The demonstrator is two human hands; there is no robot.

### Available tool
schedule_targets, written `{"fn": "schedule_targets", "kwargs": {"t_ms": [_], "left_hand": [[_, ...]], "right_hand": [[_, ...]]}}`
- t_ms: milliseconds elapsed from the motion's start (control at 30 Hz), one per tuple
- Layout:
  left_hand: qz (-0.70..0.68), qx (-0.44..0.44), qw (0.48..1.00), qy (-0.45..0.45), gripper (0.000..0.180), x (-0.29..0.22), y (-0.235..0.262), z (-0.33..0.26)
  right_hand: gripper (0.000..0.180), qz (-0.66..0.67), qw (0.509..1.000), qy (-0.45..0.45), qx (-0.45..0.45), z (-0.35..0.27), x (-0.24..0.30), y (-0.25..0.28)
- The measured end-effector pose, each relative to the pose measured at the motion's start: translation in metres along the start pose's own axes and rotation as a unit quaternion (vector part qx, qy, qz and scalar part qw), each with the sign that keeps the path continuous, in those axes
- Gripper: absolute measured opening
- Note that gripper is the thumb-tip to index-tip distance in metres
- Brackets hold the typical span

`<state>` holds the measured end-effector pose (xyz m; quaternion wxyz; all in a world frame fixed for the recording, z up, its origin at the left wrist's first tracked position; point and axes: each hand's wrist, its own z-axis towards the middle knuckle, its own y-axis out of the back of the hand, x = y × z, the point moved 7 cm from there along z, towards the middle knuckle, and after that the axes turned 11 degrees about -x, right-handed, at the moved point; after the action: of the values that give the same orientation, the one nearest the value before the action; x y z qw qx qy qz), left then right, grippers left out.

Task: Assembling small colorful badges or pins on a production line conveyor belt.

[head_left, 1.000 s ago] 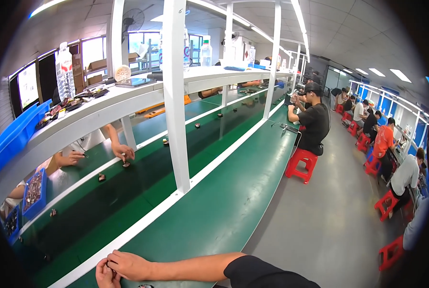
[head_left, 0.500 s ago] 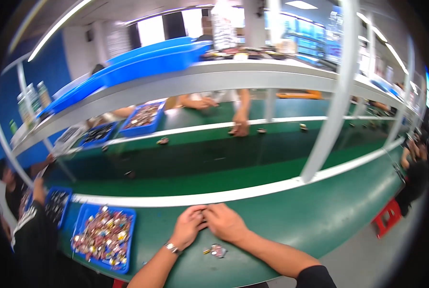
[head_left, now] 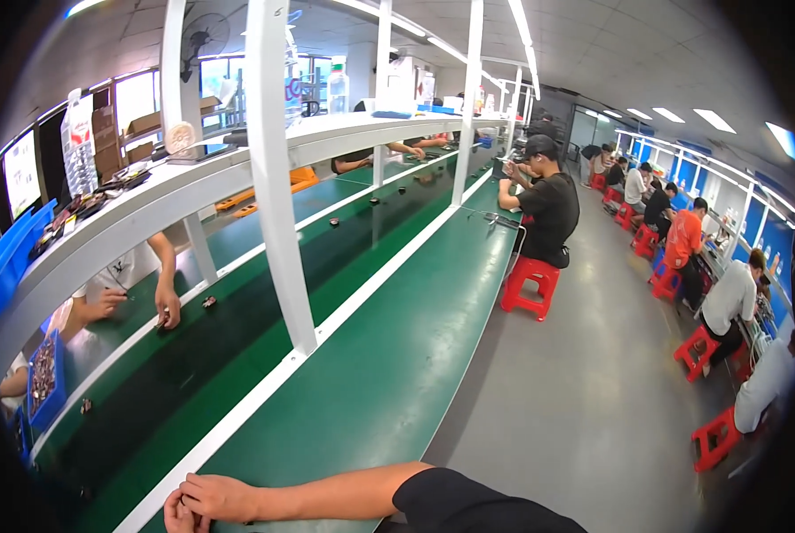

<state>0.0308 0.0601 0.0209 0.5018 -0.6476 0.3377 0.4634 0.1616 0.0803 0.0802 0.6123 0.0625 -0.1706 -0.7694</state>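
Observation:
At the lower left edge, my right hand is bent inward with its fingers drawn together. Its fingertips meet those of my left hand, which shows only in part above the picture's bottom edge. Both hands are closed at the fingertips over a small dark thing, mostly covered by the fingers and too small to name. They are held over the green workbench, close to its white rail. My right forearm reaches across from the bottom middle.
Beyond the rail runs a dark conveyor belt with small parts spaced along it. A white post rises from the rail to a shelf. Across the belt, another person's hand touches a part. A co-worker sits on a red stool farther along.
The view has swung to the right, so my hands now lie at the lower left. The blue tray of parts and the loose piece by my hands have left the picture. My fingertips stay together.

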Motion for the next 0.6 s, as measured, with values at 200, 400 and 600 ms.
{"fn": "schedule_targets", "kwargs": {"t_ms": [200,400,600], "left_hand": [[-0.001,0.005,1.000,0.000,0.047,0.000,-0.001,0.000],[-0.028,-0.095,0.995,-0.014,0.033,-0.014,0.001,-0.006],[-0.071,0.003,0.997,0.042,0.030,0.001,-0.020,0.002]], "right_hand": [[0.013,-0.002,0.998,-0.053,0.021,-0.007,-0.004,-0.012],[0.022,0.188,0.971,-0.119,0.083,0.017,-0.001,-0.010],[0.019,0.009,0.992,-0.094,0.082,0.016,-0.013,0.016]]}}
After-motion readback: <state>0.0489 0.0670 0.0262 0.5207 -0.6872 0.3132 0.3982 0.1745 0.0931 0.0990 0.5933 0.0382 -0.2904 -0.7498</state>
